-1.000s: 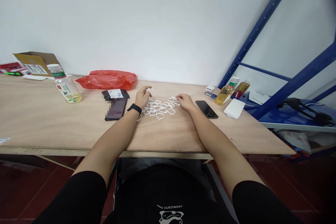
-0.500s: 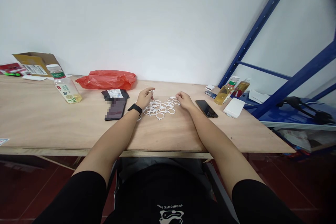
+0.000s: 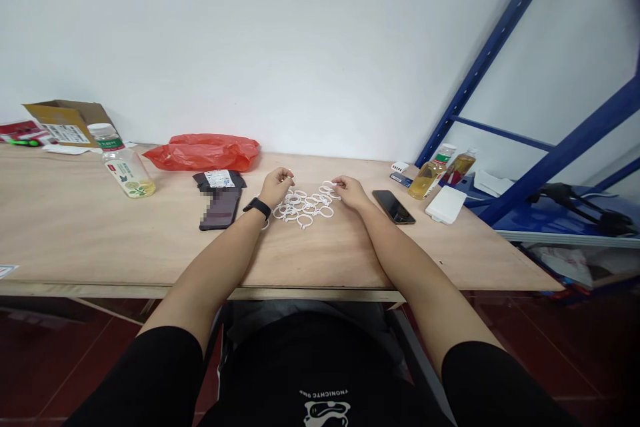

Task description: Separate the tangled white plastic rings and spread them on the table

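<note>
Several white plastic rings [image 3: 305,221], which look like curtain rings with small eyelets, lie in a loose pile on the wooden table [image 3: 310,257]. At the pile's right side, my right hand [image 3: 350,192] pinches a white ring [image 3: 327,184] between thumb and fingertips, close above other rings. My left hand [image 3: 277,187] is at the pile's upper left, its fingers curled in towards the thumb. Whatever is between those fingertips is too small to make out. A black watch is on my left wrist, and part of a ring shows just beside it.
Left of my hands are a dark phone [image 3: 220,208], a black packet [image 3: 220,179], a red plastic bag [image 3: 205,152] and a bottle [image 3: 125,163]. To the right lie another phone [image 3: 394,207], a white case [image 3: 447,205] and a drink bottle [image 3: 431,175]. A blue rack [image 3: 545,157] borders the table.
The index finger of my left hand has curled in from a stretched position. My right hand has shifted slightly left, and the ring at its fingertips has lifted a little.
</note>
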